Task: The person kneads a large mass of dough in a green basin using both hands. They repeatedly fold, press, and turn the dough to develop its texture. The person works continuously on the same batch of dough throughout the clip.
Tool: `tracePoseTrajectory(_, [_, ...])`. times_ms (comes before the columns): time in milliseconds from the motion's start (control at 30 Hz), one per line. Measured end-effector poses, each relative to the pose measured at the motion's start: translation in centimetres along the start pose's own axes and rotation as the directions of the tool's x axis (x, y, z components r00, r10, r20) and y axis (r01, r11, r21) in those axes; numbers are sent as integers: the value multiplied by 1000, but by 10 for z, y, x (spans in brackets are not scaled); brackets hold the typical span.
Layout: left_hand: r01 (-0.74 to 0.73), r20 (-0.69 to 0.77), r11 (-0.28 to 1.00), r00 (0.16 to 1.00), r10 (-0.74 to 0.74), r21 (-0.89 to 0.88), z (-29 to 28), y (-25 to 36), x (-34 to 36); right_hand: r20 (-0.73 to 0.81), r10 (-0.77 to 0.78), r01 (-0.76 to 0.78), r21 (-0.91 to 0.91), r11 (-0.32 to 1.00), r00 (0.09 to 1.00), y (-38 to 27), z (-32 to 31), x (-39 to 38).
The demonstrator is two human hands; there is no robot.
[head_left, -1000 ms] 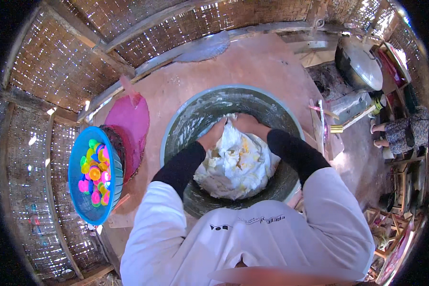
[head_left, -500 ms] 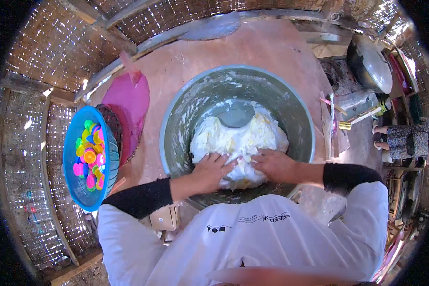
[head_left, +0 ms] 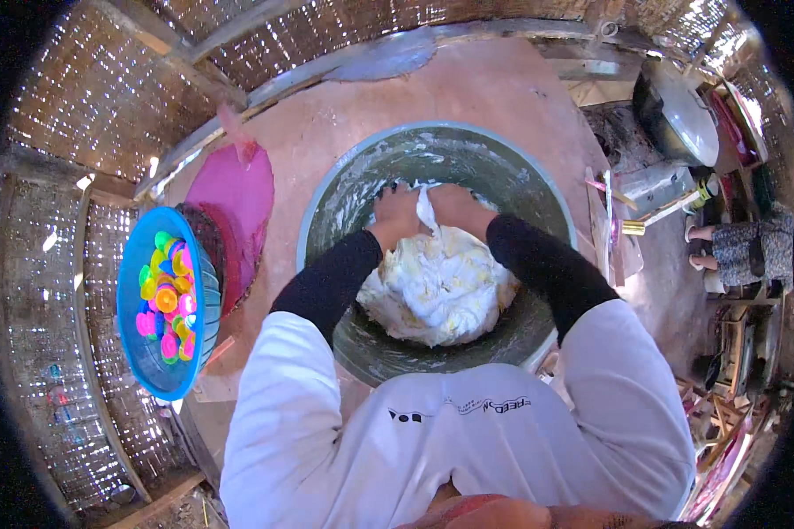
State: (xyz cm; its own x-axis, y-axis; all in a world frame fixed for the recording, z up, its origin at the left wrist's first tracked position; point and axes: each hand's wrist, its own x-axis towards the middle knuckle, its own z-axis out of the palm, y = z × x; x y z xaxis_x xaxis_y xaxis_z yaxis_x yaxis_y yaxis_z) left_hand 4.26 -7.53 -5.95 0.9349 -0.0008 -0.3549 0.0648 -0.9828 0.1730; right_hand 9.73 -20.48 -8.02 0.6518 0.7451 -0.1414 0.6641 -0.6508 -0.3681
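A big green-grey tub (head_left: 551,225) with a pale rim holds a lumpy mass of white dough (head_left: 441,286) streaked with yellow. Both my arms reach over the dough to its far side. My left hand (head_left: 397,213) is curled at the dough's far left edge, its fingers partly hidden. Beside it, my right hand (head_left: 459,210) grips the far edge too, fingers bent down out of sight. A thin flap of dough stands up between the two hands. White smears coat the tub's inner wall.
Left of the tub stands a blue basket (head_left: 131,304) of colourful plastic pieces (head_left: 172,295), by a pink sheet (head_left: 229,203). The tub rests on a reddish board (head_left: 485,84). A large pot (head_left: 679,110) sits at the far right, and another person (head_left: 741,251) stands at the right edge.
Both hands have moved from the near part of the dough to its far edge. The dough has shifted nearer to me, and a flap is lifted between my hands.
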Motion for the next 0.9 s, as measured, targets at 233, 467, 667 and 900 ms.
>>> tracePoseTrajectory(233, [-349,150,937,928,341,23,-5,-11,-44,445,-187,194,30,980,876,-20,-28,-47])
tracePoseTrajectory(467, [-490,61,850,871,488,193,10,7,-150,68,-389,394,-238,888,919,-51,-17,-149])
tracePoseTrajectory(667, [-353,260,926,914,311,134,18,11,-90,163,-192,226,-219,949,968,-54,3,-91])
tracePoseTrajectory(900, [-177,343,984,923,176,-29,11,0,-54,321,-65,142,-225,964,945,-44,-1,-47])
